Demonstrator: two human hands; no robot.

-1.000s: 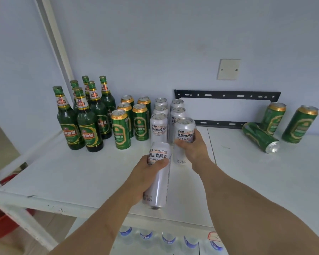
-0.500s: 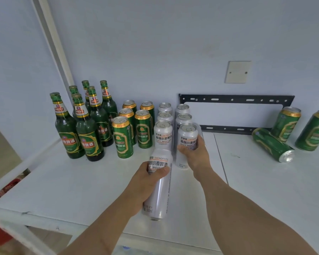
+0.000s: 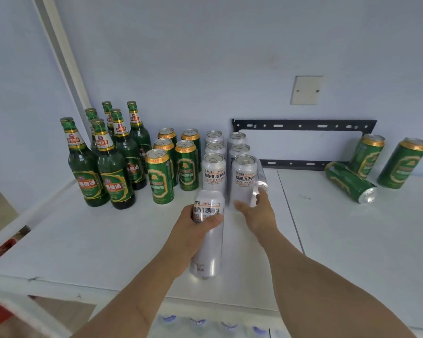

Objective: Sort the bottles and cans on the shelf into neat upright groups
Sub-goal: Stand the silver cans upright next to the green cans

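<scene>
Green glass on the left of the white shelf (image 3: 88, 240): the green bottles (image 3: 112, 164) stand upright in a tight cluster, caps on, what's inside hidden by the dark glass. Just to their right, five green cans (image 3: 160, 178) with gold rims, all upright, tabs unbroken. Next along, two columns of silver cans (image 3: 214, 170), three deep each, upright and touching. And the left hand (image 3: 193, 230) has a silver can (image 3: 208, 236) clamped in its fingers and thumb, wrapped round the upper half, the can tilted with its base toward the shelf's front edge, right in front of the left silver column. Its label reads SHENGFEITE over large Chinese characters, with "500ml" near the bottom. The right hand (image 3: 257, 211) is spread, fingers loose and apart, thumb by the front right silver can (image 3: 243, 181), fingertips against another silver can (image 3: 260, 178) lying on its side just behind; whether it grips anything I cannot tell, it looks like mere touching. "CRAFT WHEAT" shows on the standing silver labels. Far right, well apart from the groups, a toppled green can (image 3: 351, 182) lies on its side, its pale end facing out, with two leaning green cans (image 3: 386, 161) propped against the wall behind it. A black metal bracket (image 3: 303, 124) is on the wall.
</scene>
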